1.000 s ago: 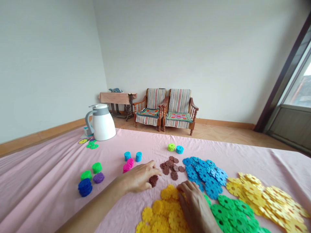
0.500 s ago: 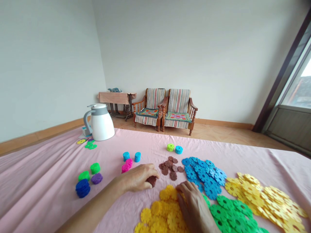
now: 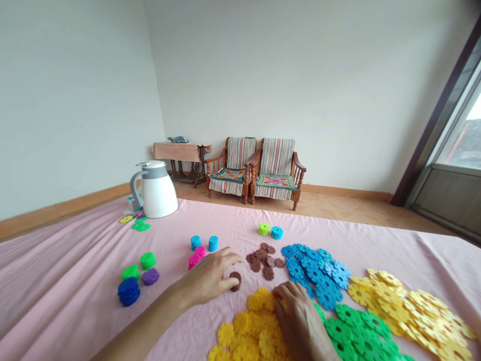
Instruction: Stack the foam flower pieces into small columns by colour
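Note:
My left hand (image 3: 215,275) is open, its fingers parted around a small brown stack of notched plastic discs (image 3: 235,282). The thumb is right at the stack's side, while the fingers are lifted off it. Just beyond lie loose brown discs (image 3: 264,258) in a scattered heap. My right hand (image 3: 296,308) rests on the orange-yellow disc pile (image 3: 259,326), fingers loosely bent and nothing seen in its grasp; part of the pile is under it. Pink stacks (image 3: 194,259) stand behind my left wrist.
Blue discs (image 3: 315,265), green discs (image 3: 361,328) and pale yellow discs (image 3: 409,306) lie in heaps at right. Dark blue (image 3: 128,291), purple (image 3: 150,276) and bright green stacks (image 3: 148,260) stand at left. A white jug (image 3: 160,193) stands at the cloth's back left. Two chairs (image 3: 276,168) are beyond.
The fingers of my left hand have opened and lifted from the brown stack, which now stands on the cloth. My right hand has stayed in place.

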Available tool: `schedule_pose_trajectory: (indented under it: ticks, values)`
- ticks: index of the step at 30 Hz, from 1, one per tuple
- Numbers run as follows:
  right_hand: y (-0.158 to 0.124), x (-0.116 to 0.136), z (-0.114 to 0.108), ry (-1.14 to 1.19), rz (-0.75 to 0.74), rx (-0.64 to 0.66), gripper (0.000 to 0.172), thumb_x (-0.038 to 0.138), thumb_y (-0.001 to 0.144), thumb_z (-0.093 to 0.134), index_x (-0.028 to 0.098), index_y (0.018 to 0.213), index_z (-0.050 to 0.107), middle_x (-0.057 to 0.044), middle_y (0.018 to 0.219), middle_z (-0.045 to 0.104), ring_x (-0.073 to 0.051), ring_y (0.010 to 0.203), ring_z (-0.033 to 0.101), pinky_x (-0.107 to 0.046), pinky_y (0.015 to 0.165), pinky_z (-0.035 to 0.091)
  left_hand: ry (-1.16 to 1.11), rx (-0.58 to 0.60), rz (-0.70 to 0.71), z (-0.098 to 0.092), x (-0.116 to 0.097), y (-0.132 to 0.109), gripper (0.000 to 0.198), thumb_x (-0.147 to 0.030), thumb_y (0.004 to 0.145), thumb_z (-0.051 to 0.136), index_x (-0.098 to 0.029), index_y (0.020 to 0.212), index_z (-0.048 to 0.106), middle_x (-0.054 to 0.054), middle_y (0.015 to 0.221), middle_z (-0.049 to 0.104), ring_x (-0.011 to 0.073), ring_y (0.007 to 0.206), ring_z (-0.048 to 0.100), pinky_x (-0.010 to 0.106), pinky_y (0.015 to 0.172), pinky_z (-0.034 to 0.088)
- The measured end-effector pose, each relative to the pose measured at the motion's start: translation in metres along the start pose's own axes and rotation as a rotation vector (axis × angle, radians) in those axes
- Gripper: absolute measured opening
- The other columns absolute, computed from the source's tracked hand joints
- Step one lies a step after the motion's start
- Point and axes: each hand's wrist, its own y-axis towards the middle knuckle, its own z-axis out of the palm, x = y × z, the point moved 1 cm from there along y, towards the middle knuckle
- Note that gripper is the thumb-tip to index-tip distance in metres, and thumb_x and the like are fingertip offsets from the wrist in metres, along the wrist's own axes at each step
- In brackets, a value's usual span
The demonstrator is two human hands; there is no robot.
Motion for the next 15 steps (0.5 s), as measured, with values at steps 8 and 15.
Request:
schedule_pose_trajectory:
  ticks: [8, 15]
  values:
    - [0.003, 0.003, -0.012, 0.097, 0.044, 0.019, 0.025, 0.021, 0.089, 0.036, 0.022, 0.085, 0.061, -0.004, 0.087, 0.063, -0.017, 0.083, 0.058, -0.028, 0.073, 0.043, -0.113, -0.256, -0.129, 0.017, 0.003, -0.035, 0.027, 0.003, 0.057, 0.032, -0.018, 0.059, 0.050, 0.000, 0.066, 0.056, 0.0136, 0.069, 0.052, 0.023, 0.064, 0.037]
    - [0.010, 0.011, -0.020, 0.133, -0.005, -0.086, 0.028, 0.019, 0.089, 0.034, 0.020, 0.098, 0.061, -0.005, 0.086, 0.066, -0.016, 0.081, 0.060, -0.027, 0.073, 0.044, -0.146, -0.290, -0.117, 0.032, 0.012, -0.041, 0.023, 0.000, 0.059, 0.031, -0.017, 0.047, 0.043, 0.000, 0.054, 0.049, 0.0127, 0.057, 0.049, 0.023, 0.056, 0.031]
